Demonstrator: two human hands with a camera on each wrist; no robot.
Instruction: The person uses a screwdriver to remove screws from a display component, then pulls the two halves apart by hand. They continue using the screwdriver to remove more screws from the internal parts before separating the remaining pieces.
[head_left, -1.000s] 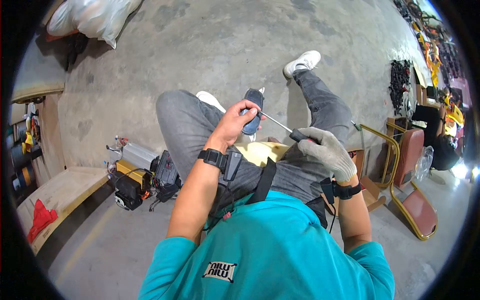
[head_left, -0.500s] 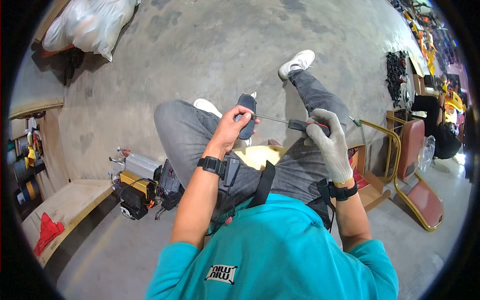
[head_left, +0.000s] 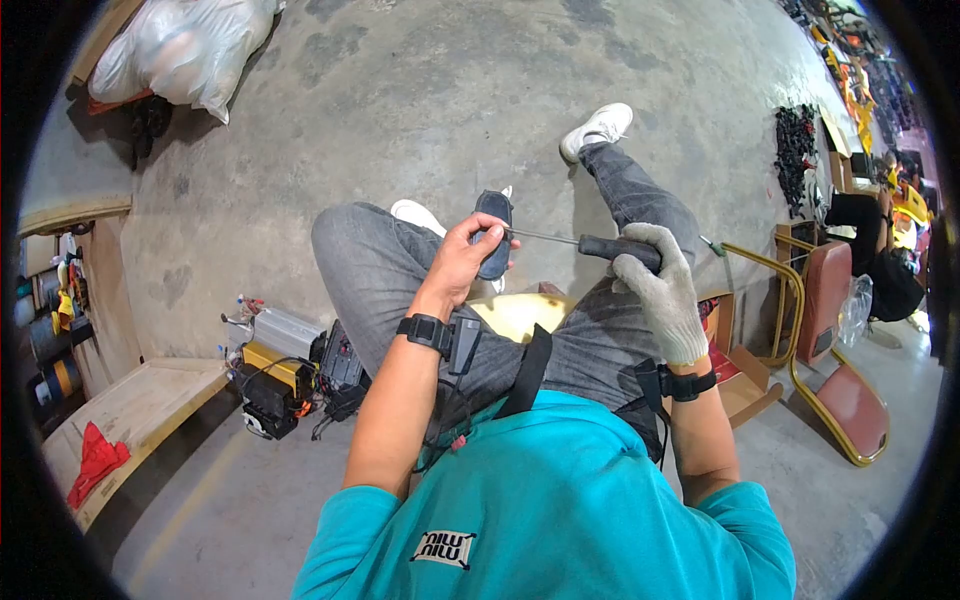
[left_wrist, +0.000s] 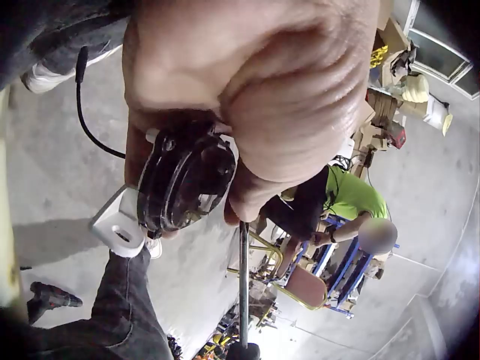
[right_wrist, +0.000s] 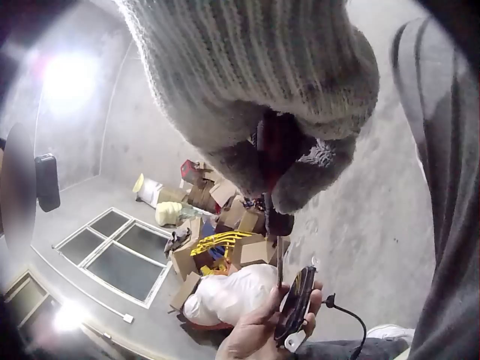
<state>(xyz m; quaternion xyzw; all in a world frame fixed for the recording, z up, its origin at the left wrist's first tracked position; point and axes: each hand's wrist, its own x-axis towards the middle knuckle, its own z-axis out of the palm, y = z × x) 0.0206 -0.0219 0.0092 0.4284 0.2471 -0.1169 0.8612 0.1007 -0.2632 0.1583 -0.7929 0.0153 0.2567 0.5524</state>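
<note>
My bare left hand (head_left: 458,262) holds a dark, oblong, flat-bodied device (head_left: 493,205) above the lap. In the left wrist view, the device's black casing (left_wrist: 180,180) has a white end tab (left_wrist: 120,225) with a slot, and a thin black cable (left_wrist: 84,112) shows nearby. My right hand (head_left: 664,290), in a knitted pale glove, grips the black handle of a screwdriver (head_left: 612,250). Its metal shaft (left_wrist: 244,285) runs across to the left hand, where thumb and fingertips meet it beside the device. The tip is hidden behind these fingers.
A pale yellow surface (head_left: 520,310) lies between the thighs. Motor-like parts with wires (head_left: 280,360) sit on the floor at left, near a low wooden bench (head_left: 150,400). At right stand an opened cardboard box (head_left: 745,385) and a gold-framed chair (head_left: 828,300); another person is behind.
The device and left hand have shifted slightly left, the device now more upright. The screwdriver lies more level, its handle turned; the right hand has moved up and right around it.
</note>
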